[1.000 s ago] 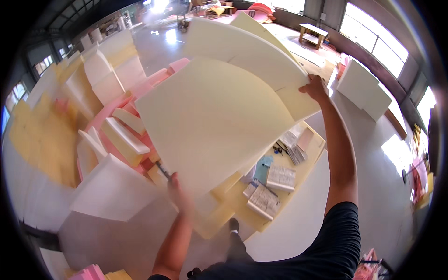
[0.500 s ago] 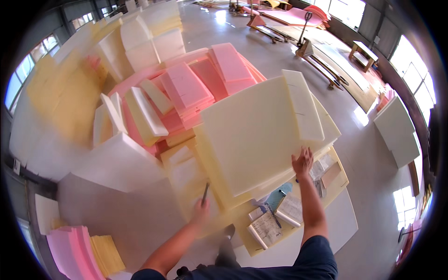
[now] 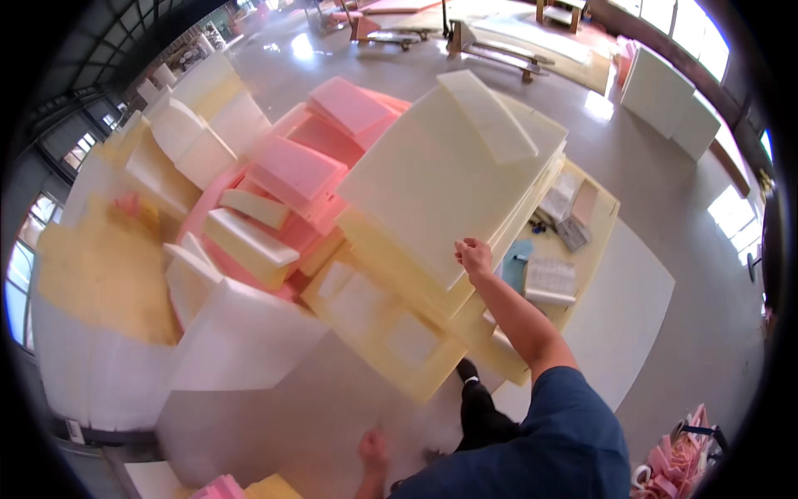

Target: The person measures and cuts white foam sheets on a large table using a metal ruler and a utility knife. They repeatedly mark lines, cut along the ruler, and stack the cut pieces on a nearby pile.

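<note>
My right hand (image 3: 474, 254) is over the near part of a large cream foam sheet (image 3: 416, 175), its fingers curled together; whether anything small is between them is hidden. The sheet lies on top of a stack of similar sheets, with a narrower white foam strip (image 3: 490, 116) across its far right corner. Low in the picture, away from the stack, my left hand (image 3: 374, 449) is smeared by motion. It looks rounded, but its fingers cannot be made out and no tool shows in it.
Pink foam blocks (image 3: 295, 175) and white foam pieces (image 3: 249, 237) are piled left of the stack. Papers (image 3: 550, 276) and a grey pouch-like item (image 3: 573, 234) lie on the yellow board (image 3: 603, 208) at right. Pallet jacks (image 3: 499, 54) stand farther back. Pink scraps (image 3: 673, 461) sit at lower right.
The view has turned and shifted. My right hand has come off the strip's near end, moved left and curled. My left hand has swung down from the stack; its dark, slim tool no longer shows.
</note>
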Demonstrator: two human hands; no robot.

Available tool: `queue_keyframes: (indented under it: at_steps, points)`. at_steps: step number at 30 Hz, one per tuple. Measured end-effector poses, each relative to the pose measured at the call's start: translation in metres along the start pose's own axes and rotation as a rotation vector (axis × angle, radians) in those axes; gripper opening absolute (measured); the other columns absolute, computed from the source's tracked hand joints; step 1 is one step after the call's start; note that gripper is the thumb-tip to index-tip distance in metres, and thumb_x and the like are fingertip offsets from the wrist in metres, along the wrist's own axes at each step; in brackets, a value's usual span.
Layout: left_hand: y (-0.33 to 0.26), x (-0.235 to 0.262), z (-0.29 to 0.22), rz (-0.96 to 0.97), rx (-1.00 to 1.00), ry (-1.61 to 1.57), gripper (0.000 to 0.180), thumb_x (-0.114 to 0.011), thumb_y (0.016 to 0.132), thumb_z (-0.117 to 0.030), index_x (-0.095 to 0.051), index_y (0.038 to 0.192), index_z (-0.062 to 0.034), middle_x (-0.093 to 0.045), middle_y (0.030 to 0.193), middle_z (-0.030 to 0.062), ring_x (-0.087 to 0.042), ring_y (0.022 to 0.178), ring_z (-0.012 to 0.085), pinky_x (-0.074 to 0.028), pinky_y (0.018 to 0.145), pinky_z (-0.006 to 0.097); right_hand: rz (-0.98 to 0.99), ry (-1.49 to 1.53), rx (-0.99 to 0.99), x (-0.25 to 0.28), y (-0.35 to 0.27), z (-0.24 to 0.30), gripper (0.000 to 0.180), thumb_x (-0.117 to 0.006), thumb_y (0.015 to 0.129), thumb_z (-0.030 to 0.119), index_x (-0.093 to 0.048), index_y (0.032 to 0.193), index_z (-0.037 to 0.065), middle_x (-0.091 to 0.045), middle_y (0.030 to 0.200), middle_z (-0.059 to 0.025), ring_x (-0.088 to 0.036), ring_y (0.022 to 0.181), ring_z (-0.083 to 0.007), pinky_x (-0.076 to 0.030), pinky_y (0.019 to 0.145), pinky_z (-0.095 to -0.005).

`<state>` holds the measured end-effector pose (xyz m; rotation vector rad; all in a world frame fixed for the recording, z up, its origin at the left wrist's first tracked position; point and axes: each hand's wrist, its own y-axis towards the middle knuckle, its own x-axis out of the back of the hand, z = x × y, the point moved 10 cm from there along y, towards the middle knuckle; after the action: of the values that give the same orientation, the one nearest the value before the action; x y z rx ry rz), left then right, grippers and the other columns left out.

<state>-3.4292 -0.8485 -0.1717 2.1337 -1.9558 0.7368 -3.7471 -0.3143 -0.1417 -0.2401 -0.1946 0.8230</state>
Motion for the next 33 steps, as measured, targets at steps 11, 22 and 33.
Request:
queue_keyframes:
  at_steps: [11, 22, 33]
  points:
    - [0.009, 0.037, -0.127, -0.275, -0.130, 0.557, 0.028, -0.053, 0.096, -0.029, -0.056, 0.090, -0.0028, -0.058, 0.078, 0.0094, -0.054, 0.070, 0.0290, -0.044, 0.066, 0.045, -0.420, 0.630, -0.423, 0.077, 0.217, 0.102, 0.030, -0.078, 0.078, 0.022, -0.064, 0.093, 0.001, -0.066, 0.093, -0.0131, -0.064, 0.077, -0.0224, -0.054, 0.062, -0.0293]
    - [0.061, -0.010, -0.216, -0.299, 0.077, 0.054, 0.031, -0.050, 0.096, -0.026, -0.057, 0.078, -0.0029, -0.054, 0.068, 0.0007, -0.046, 0.060, 0.0104, -0.038, 0.056, 0.027, -0.443, -0.224, 0.301, 0.238, 0.381, 0.141, 0.040, -0.067, 0.080, 0.038, -0.069, 0.103, 0.006, -0.067, 0.092, -0.0111, -0.061, 0.081, -0.0245, -0.048, 0.069, -0.0409]
    - [-0.033, 0.039, -0.155, -0.207, 0.117, -0.075, 0.023, -0.053, 0.095, -0.027, -0.059, 0.099, -0.0052, -0.065, 0.081, 0.0033, -0.060, 0.072, 0.0165, -0.046, 0.065, 0.032, -0.093, -0.426, 0.582, 0.069, 0.074, 0.056, 0.033, -0.060, 0.093, 0.017, -0.057, 0.120, -0.002, -0.064, 0.111, -0.0147, -0.061, 0.097, -0.0276, -0.050, 0.089, -0.0422]
